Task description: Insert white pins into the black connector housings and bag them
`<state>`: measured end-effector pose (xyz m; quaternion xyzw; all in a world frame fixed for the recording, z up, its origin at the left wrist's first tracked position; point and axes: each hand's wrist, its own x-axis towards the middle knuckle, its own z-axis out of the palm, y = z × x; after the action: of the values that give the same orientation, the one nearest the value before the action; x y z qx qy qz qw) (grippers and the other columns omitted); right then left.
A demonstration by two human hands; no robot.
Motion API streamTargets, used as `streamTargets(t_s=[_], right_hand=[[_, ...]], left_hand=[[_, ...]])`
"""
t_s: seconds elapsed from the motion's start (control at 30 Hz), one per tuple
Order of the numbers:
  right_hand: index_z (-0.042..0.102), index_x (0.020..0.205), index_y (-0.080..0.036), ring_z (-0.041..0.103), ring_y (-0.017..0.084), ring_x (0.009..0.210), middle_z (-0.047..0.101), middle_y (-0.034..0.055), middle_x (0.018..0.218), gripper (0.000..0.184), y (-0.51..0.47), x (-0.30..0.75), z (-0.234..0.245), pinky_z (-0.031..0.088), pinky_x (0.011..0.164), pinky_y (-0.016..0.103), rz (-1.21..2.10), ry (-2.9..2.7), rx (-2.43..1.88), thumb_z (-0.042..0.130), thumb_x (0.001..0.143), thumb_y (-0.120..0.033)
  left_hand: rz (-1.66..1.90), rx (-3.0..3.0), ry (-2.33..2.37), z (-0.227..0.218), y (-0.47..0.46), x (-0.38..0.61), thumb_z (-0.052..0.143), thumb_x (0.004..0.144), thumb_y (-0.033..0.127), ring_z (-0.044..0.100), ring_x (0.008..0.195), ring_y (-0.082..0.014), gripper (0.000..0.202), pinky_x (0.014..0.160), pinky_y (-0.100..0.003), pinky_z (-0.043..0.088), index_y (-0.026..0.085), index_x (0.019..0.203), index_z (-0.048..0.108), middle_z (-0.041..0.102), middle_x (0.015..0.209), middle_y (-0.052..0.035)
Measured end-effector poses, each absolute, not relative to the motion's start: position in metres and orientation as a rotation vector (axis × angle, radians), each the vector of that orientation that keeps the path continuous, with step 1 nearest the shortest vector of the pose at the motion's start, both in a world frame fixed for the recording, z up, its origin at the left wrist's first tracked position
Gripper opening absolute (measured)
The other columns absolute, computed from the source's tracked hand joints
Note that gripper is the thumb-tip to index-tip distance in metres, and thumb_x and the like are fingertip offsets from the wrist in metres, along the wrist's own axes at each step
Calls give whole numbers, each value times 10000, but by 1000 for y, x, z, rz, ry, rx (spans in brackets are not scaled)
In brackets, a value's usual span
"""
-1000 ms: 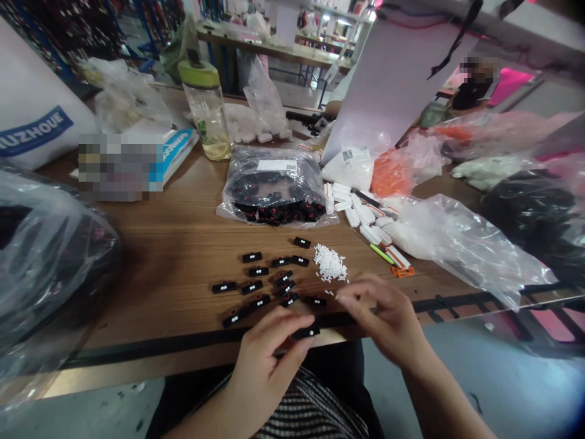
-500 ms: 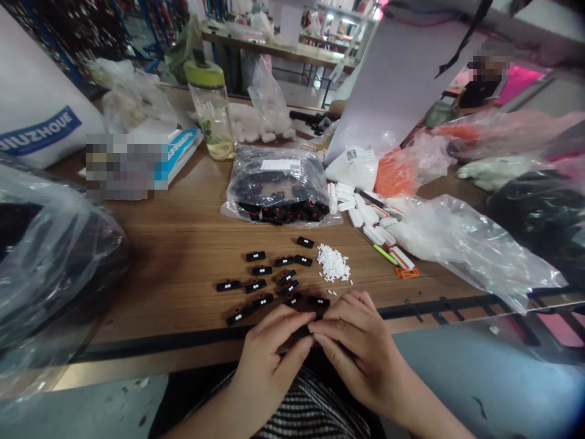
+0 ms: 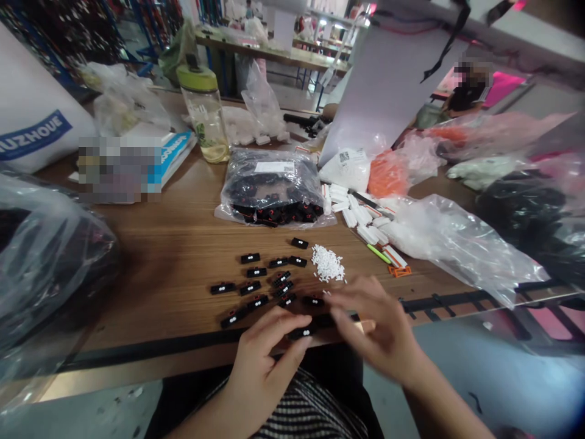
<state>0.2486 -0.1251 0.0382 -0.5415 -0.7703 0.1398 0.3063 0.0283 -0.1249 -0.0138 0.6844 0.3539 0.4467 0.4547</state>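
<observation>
My left hand (image 3: 262, 360) pinches a small black plastic part (image 3: 301, 332) at the table's front edge, between thumb and fingers. My right hand (image 3: 375, 323) is blurred and hangs just above the table edge, fingers apart and holding nothing. Its fingertips are nearest a few stray white pellets (image 3: 326, 292) and a black part (image 3: 313, 300). Several more black parts with white-dotted centres (image 3: 256, 286) lie in loose rows on the wooden table (image 3: 159, 256). A small heap of white plastic pellets (image 3: 328, 263) sits to their right.
Behind the parts lies a clear bag of black parts (image 3: 272, 189), with white pieces (image 3: 361, 216) and an orange-filled bag (image 3: 387, 174) to its right. A water bottle (image 3: 203, 116) stands behind it. Plastic bags (image 3: 50, 262) (image 3: 457, 250) bulk at both sides.
My hands have parted: the right hand has lifted away to the right from the left hand, its fingers opening. The left hand keeps the black part.
</observation>
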Motion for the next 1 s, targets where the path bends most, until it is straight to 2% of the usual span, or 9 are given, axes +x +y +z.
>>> streamTargets(t_s=[0.17,0.3,0.37,0.5,0.6,0.73,0.87,0.93,1.0], right_hand=[[730,779,-217,645,254,764,705,110,877,201,-65,326,33,398,605,343,-174,-1966,-2355,555,852,-286],[710,697,-191,656,263,749,708,139,848,197,-43,348,27,352,559,320,-185,-2091,-2552,560,813,-246],[706,707,-184,660,277,793,708,142,856,182,-43,348,24,353,558,315,-200,-2106,-2520,558,802,-228],[716,821,-189,657,300,878,713,117,839,182,-52,351,27,414,612,329,-214,-2051,-2406,559,810,-281],[715,878,-202,671,237,757,735,69,842,221,-62,355,36,471,660,331,84,-1898,-2224,610,813,-384],[751,916,-215,671,193,726,755,43,851,288,-67,344,50,495,643,292,455,-1723,-1810,686,803,-471],[749,791,-209,578,127,550,705,15,701,253,-47,318,52,441,505,257,640,-1378,-1544,831,665,-413],[728,746,-213,528,96,503,675,-5,676,225,-29,305,50,421,469,244,735,-1281,-1394,848,635,-368],[725,749,-214,515,85,494,653,-14,659,199,-11,292,48,426,464,239,809,-1267,-1286,818,674,-373]], left_hand=[[1073,1667,865,-14,-127,27,625,905,118,654,872,-138,256,747,-227,563,256,1108,698,667,992,-31],[1053,1632,842,-7,-129,24,604,908,114,657,847,-133,236,666,-196,560,244,1083,694,663,977,-36],[1040,1657,815,0,-131,20,605,900,110,663,839,-137,251,651,-200,560,247,1093,690,672,971,-37],[1027,1830,838,26,-125,4,612,875,100,687,873,-157,270,773,-263,572,251,1084,692,715,982,-31],[965,2024,961,46,-93,-15,625,885,154,691,928,-175,215,840,-299,548,276,1045,703,738,1007,-11],[812,2126,1145,47,-14,-33,633,900,263,673,980,-198,170,910,-355,500,253,1058,694,737,1076,-15],[618,2132,1118,19,51,-30,631,863,259,591,644,-136,191,663,-280,484,189,1029,693,731,881,-8],[552,2149,1078,5,64,-24,633,844,225,544,596,-119,188,629,-261,458,189,1009,716,722,841,-2],[577,2160,1018,-4,67,-21,646,834,207,568,658,-130,181,663,-264,464,199,988,741,729,912,-20]])
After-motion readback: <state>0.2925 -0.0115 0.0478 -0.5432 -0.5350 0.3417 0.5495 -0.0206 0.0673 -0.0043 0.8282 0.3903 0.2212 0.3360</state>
